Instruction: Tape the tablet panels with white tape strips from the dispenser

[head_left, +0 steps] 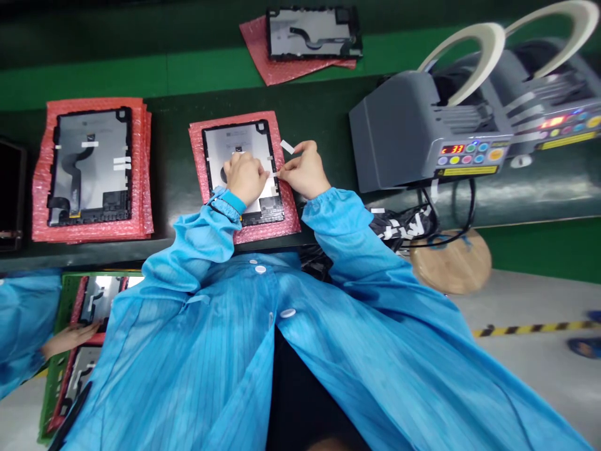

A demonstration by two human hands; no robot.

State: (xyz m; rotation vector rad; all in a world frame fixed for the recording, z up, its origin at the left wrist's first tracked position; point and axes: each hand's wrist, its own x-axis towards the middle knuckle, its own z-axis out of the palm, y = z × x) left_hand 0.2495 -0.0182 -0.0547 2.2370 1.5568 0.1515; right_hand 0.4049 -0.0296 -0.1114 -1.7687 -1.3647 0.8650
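A tablet screen assembly [220, 139] with a black frame and silver back lies on pink bubble wrap [291, 216] in front of me. My left hand [246, 177] rests on the assembly, fingers bent and spread, covering much of its dark cable. The left fingertips touch near the right edge of the frame. At that edge, my right hand [306, 170] pinches a small strip of white tape [276, 174] between thumb and finger. A second piece of white tape [287, 147] clings to a raised fingertip of my right hand.
Two grey tape dispensers [404, 131] stand at right, above a wooden stool [451, 260]. Another screen assembly [89, 166] lies on stacked pink wrap at left; one more [313, 34] sits at the back. A co-worker's hand [70, 338] reaches into a green crate [49, 382] at lower left.
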